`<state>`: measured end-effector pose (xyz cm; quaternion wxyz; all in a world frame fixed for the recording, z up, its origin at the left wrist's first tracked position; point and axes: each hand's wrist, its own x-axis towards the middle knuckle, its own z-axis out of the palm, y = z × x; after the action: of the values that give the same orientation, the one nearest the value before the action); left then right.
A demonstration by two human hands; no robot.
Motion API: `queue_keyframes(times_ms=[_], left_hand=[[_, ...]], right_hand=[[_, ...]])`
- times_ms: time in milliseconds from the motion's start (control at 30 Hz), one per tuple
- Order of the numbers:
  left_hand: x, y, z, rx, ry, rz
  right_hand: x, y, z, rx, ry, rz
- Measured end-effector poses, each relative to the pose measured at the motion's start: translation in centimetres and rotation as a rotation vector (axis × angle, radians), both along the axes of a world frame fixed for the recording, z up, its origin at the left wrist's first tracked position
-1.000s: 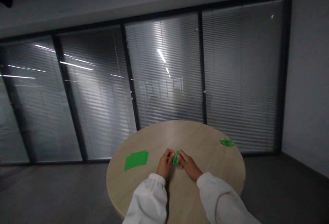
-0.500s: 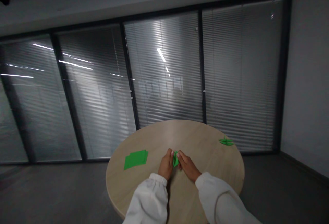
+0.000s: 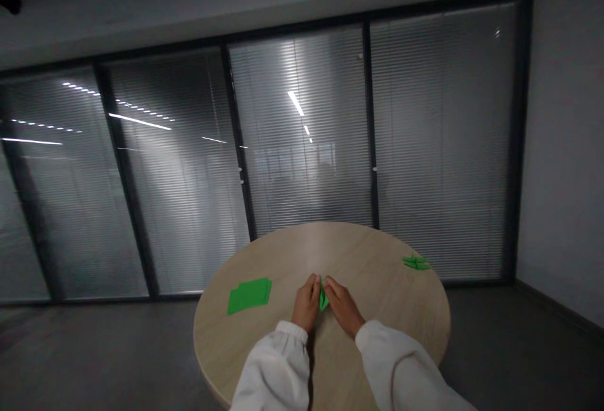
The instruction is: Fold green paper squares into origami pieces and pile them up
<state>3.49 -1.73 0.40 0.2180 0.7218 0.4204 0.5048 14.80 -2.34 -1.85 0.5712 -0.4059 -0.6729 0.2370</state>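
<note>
A small folded piece of green paper (image 3: pixel 323 298) is held between my two hands above the middle of the round table. My left hand (image 3: pixel 306 303) pinches its left side, thumb and fingers closed. From the right, my right hand (image 3: pixel 343 305) grips the other side, its fingers pressed together near the thumb. Most of the paper is covered by the fingers, so its exact shape cannot be made out.
Flat green paper sheets (image 3: pixel 250 294) lie overlapping on the table's left side. Folded green paper pieces (image 3: pixel 416 262) sit near the right edge of the round wooden table (image 3: pixel 330 241). Behind it stands a glass partition with blinds (image 3: pixel 306 191).
My hands have come slightly closer together around the green paper, and less of it shows at the top. The sheets and folded pieces lie where they were.
</note>
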Motion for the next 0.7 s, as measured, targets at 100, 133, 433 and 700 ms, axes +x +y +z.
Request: queue_keyframes(times_ms=[100, 133, 433, 700], left_hand=[[0.1, 0.3, 0.1, 0.022, 0.024, 0.025], [0.1, 0.4, 0.2, 0.026, 0.033, 0.027], [0.3, 2.6, 0.8, 0.049, -0.083, 0.022], [-0.7, 3.6, -0.8, -0.081, -0.222, -0.063]], right_hand=[[0.0, 0.8, -0.2, -0.014, 0.058, 0.016], [0.0, 1.1, -0.2, -0.016, 0.088, 0.008], [-0.4, 2.6, 0.6, -0.015, 0.156, 0.022], [-0.7, 3.2, -0.4, -0.014, 0.061, 0.091]])
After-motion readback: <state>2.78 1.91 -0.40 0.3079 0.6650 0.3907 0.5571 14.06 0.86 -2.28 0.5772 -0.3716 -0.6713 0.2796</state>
